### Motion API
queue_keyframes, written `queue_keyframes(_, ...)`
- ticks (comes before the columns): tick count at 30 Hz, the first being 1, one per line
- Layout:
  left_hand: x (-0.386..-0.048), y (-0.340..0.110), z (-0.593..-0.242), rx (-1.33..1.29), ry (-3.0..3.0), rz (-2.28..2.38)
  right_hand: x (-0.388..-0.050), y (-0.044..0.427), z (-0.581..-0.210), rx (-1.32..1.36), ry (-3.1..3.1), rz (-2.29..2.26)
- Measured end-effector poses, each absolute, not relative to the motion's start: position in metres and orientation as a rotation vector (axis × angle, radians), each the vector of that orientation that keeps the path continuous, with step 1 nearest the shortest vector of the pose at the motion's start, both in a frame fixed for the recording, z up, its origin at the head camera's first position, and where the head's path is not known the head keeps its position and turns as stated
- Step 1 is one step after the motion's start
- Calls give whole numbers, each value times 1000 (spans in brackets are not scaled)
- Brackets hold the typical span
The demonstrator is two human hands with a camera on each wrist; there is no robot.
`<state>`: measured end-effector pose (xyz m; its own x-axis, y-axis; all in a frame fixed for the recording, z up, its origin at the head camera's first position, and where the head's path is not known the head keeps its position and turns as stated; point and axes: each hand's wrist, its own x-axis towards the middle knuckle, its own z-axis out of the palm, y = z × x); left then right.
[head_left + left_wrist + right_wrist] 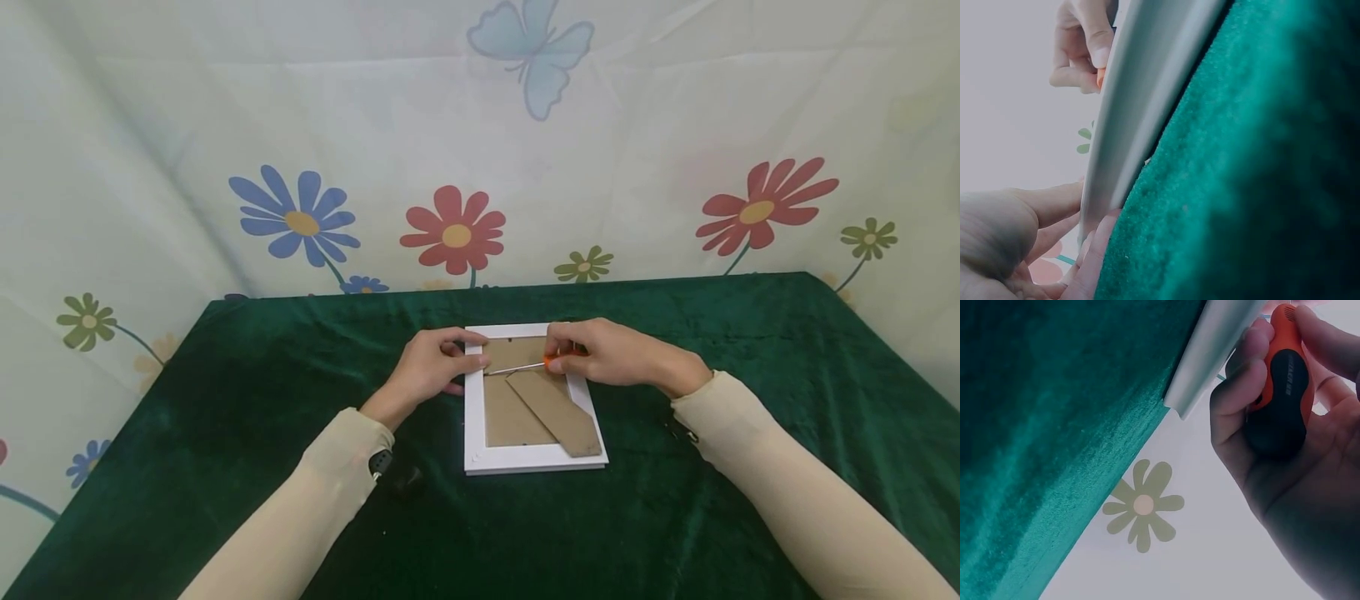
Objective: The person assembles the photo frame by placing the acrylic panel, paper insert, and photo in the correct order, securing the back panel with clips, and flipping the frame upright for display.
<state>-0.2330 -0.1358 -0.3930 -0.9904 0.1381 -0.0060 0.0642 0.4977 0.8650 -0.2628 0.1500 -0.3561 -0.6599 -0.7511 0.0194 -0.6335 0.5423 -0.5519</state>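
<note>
A white picture frame [474,425] lies face down, its brown backing board [510,421] and slanted stand leg [562,417] uppermost. At the frame's left side, my left hand [429,365] grips the edge, thumb on top and some fingers low against the outer side. My right hand [618,354] holds a screwdriver [1288,381] by its orange and black handle, fingers curled round it. The thin metal shaft reaches leftward across the backing, its tip at the inner left edge near my left thumb. Whether the tip sits under a tab is too small to tell.
A dark green velvet cloth [300,500] covers the table under the frame. Behind it hangs a pale curtain [637,167] printed with flowers and a butterfly. A small dark object [407,481] lies by the left wrist, its kind unclear.
</note>
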Motion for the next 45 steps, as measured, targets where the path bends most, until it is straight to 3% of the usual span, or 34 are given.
queue_keyframes(21,-234,-136,-394,164,2641,1523,-251,138,-344,-1265,2575,-595)
queue_keyframes(45,-234,-136,-394,187,2646,1533,-255,148,-348,-1119,2565,-668)
